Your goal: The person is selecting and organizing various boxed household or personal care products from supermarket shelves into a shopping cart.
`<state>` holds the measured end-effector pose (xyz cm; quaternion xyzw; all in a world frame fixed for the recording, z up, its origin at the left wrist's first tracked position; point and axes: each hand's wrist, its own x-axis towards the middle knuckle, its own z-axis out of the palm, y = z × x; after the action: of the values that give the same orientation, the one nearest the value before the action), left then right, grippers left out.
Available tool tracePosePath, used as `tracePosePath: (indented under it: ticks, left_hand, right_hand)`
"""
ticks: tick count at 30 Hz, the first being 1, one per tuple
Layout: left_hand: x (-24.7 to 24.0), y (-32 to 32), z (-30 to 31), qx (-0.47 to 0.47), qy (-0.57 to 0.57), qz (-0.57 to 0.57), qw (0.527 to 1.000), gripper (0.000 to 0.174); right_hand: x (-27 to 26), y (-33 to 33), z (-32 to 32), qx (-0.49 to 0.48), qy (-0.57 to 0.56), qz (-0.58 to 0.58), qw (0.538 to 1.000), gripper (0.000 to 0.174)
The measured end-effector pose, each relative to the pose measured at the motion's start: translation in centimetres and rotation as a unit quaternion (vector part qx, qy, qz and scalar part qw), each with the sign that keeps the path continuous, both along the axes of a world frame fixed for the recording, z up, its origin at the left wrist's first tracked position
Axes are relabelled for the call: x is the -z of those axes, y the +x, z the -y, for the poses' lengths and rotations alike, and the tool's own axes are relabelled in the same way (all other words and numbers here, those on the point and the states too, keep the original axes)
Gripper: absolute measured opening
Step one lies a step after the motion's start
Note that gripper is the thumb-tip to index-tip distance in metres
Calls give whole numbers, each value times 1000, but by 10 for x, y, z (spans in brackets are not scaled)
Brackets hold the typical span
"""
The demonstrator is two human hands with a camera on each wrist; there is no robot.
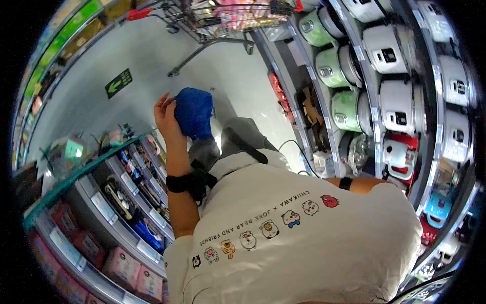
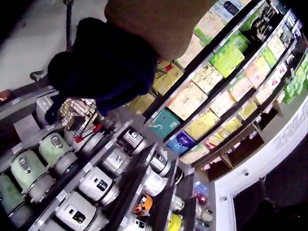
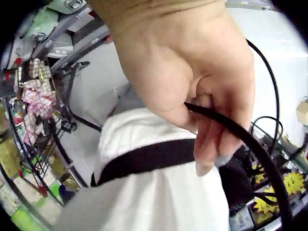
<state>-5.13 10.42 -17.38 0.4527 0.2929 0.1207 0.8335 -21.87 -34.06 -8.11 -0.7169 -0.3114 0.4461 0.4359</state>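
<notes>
In the head view my left hand (image 1: pixel 170 120) is out ahead at the left, gripping a bunched blue cloth (image 1: pixel 195 112). The same cloth (image 2: pixel 103 62) looks nearly black in the left wrist view, below the shadowed hand (image 2: pixel 154 24). My right hand (image 3: pixel 192 82) is low beside the body, fingers curled down around a thin black cord (image 3: pixel 236 129). This cord runs from under the thumb toward the lower right. A white shirt (image 3: pixel 159 192) and a black strap (image 3: pixel 149 159) lie behind that hand. From the head view the right hand is hidden by the shirt.
A shopping cart (image 1: pixel 212 38) with packages stands ahead on the grey floor (image 1: pixel 147 55). Shelves of green and white rice cookers (image 1: pixel 395 101) line the right. A glass-edged shelf (image 1: pixel 91 175) with packaged goods is close at the left. A loose cable (image 1: pixel 298 149) hangs beside the right leg.
</notes>
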Motion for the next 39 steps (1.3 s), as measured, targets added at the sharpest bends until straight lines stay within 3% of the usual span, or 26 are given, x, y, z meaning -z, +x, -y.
tracePosePath:
  ticks: [1,2,3,5,6,7,9,12,15,20,21,23,24,27,29,30,32,35,36,39]
  left_hand:
    - [0,6,1,12,3,-7,1000,31]
    - [7,12,0,29,2,2,1000,31]
    - [7,20,1,41,0,4,999,31]
    - [3,34,6,58,-3,8,998,31]
    - [0,42,10,57,-1,7,998,31]
    - [-4,51,15,58,3,6,998,31]
    - [-4,65,21,78,26,5,997,31]
    - [6,81,28,133,46,15,990,33]
    - [0,98,41,155,38,-8,987,32]
    - [8,112,50,193,45,-7,980,30]
    - [10,115,52,197,44,-12,979,30]
    - [14,120,55,207,49,-15,977,31]
    - [17,121,57,213,55,-15,975,32]
    - [14,124,62,224,72,-16,972,34]
    - [16,125,62,231,66,-10,971,32]
    - [22,127,58,236,55,-4,970,31]
    - [18,127,63,232,39,-26,972,29]
    - [14,130,73,260,37,-51,963,30]
    - [14,131,76,268,41,-51,961,30]
    - [15,130,84,286,49,-51,956,29]
  right_hand:
    - [-5,7,-13,29,-5,-38,999,25]
    - [-2,23,-27,144,-110,-422,888,23]
    - [-7,44,-51,389,-242,-638,619,21]
    - [55,47,2,385,-121,-718,566,19]
    - [49,62,-4,439,-186,-670,569,18]
    - [45,76,0,450,-157,-693,541,18]
    - [35,100,7,418,-190,-689,561,28]
    - [31,120,32,269,-200,-694,637,37]
    - [33,123,67,169,-217,-684,676,31]
    - [79,70,129,175,-463,-552,672,18]
    - [82,63,126,67,-497,-515,695,16]
    - [86,44,112,140,-530,-541,638,13]
    - [92,33,107,79,-543,-493,675,12]
    - [122,4,105,-85,-565,-428,700,14]
    - [121,-5,117,21,-486,-508,711,36]
    - [79,36,94,-30,-470,-420,776,36]
    - [66,52,99,149,-425,-555,699,52]
    - [47,81,110,185,-376,-507,753,49]
    - [47,82,119,238,-350,-482,767,46]
    - [7,128,104,357,-268,-450,773,39]
